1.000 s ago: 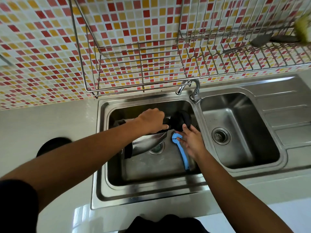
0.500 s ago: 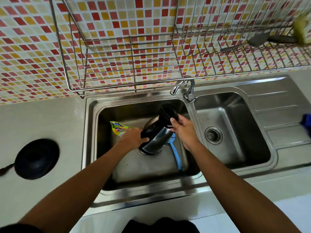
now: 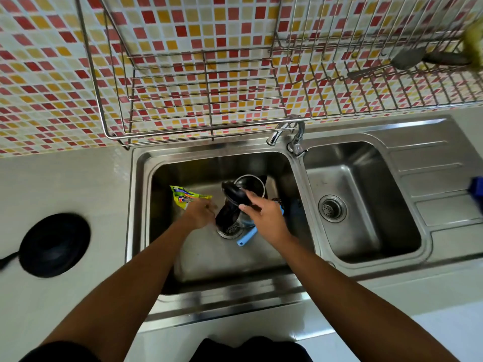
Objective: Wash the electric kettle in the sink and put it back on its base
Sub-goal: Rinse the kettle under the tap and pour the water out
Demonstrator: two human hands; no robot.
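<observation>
The steel electric kettle [image 3: 250, 184] stands in the left basin of the sink [image 3: 139, 205] over the drain, its black lid [image 3: 234, 195] flipped open and its mouth facing up. My right hand [image 3: 265, 218] grips the kettle at the lid and handle top. My left hand [image 3: 200, 214] is at the kettle's left side, between it and a green detergent pouch [image 3: 186, 197]; its fingers are blurred. A blue brush handle [image 3: 247, 237] pokes out under my right hand. The round black kettle base [image 3: 55, 244] sits on the counter to the left.
The faucet [image 3: 287, 131] stands between the two basins, spout over the left one. The right basin [image 3: 360, 205] holds nothing but its drain. A wire dish rack [image 3: 203, 87] hangs above the sink, a spatula [image 3: 407, 58] in it. A blue object [image 3: 477, 189] lies on the drainboard.
The kettle went from lying tilted to standing upright with its mouth up. My left hand slid off its body toward the pouch. My right hand stayed on the lid end.
</observation>
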